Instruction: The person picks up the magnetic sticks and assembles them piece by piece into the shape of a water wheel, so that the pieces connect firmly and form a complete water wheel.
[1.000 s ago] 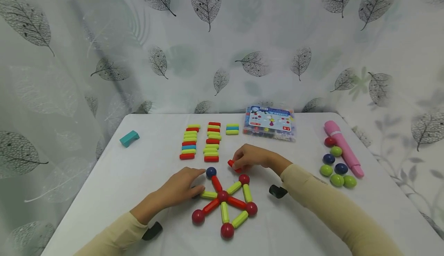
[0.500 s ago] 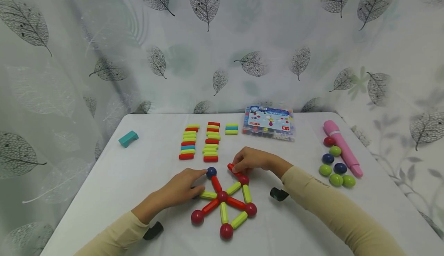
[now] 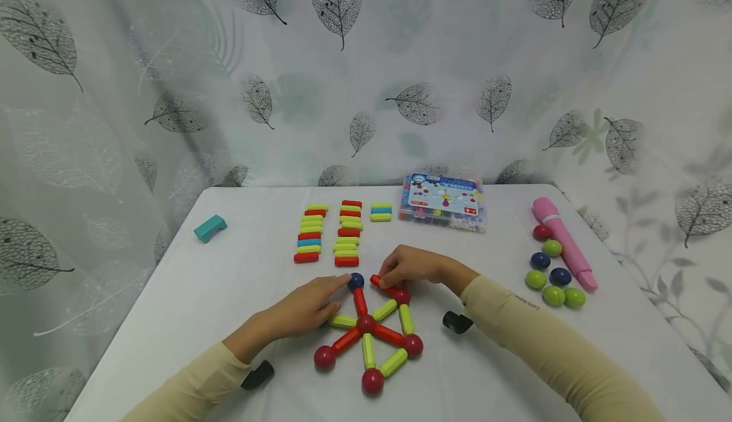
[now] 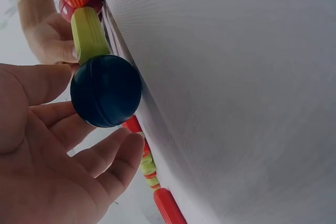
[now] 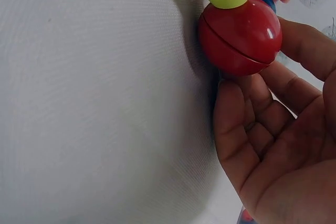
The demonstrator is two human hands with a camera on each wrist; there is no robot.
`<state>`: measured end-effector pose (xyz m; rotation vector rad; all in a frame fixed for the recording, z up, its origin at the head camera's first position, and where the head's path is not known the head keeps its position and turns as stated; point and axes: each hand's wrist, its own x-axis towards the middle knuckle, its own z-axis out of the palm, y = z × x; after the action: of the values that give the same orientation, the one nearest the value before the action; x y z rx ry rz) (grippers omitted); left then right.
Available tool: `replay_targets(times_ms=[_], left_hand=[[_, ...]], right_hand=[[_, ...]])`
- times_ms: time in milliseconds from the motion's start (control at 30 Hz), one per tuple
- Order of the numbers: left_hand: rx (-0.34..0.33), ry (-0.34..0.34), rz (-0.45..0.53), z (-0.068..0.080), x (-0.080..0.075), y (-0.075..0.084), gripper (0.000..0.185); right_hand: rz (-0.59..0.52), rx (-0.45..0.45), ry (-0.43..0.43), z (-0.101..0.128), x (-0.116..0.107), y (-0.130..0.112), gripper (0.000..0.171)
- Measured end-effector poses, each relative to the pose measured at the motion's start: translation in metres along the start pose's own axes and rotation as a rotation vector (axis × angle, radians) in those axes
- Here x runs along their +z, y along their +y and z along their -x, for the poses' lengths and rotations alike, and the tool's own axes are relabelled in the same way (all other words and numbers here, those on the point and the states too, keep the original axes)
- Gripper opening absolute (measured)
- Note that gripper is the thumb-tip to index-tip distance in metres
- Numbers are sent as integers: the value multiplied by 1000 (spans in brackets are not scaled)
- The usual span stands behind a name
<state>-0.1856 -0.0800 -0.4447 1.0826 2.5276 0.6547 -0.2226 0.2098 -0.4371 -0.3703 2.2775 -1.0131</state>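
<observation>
A flat wheel of magnetic sticks and balls lies on the table around a red centre ball [image 3: 366, 324]. My left hand [image 3: 297, 311] touches the blue ball [image 3: 356, 281] at the wheel's far end with its index fingertip. Its thumb is near a second dark blue ball [image 4: 106, 91], on a yellow stick, mostly hidden in the head view. My right hand [image 3: 414, 265] pinches a red stick [image 3: 377, 281]. That stick's near end meets a red ball [image 3: 403, 296]. In the right wrist view, this red ball [image 5: 241, 36] hides the stick.
Two columns of coloured sticks [image 3: 309, 234] and a short stack [image 3: 381, 212] lie beyond the wheel. Behind stands a plastic box [image 3: 442, 202]. To the right are several loose balls [image 3: 553, 295] and a pink pen-shaped object [image 3: 565, 244]. A teal block [image 3: 210, 228] sits far left.
My right hand has brought the red stick down to the red ball. Under my left index finger the far blue ball has shifted slightly right, turning its red stick with it.
</observation>
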Motion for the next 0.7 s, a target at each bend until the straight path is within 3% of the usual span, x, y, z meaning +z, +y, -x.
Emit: replay_targets(times_ms=[700], left_hand=[[39,-51,-2,-9,3,4,71]], right_hand=[[-4,-33,-30,-2,2,1,19]])
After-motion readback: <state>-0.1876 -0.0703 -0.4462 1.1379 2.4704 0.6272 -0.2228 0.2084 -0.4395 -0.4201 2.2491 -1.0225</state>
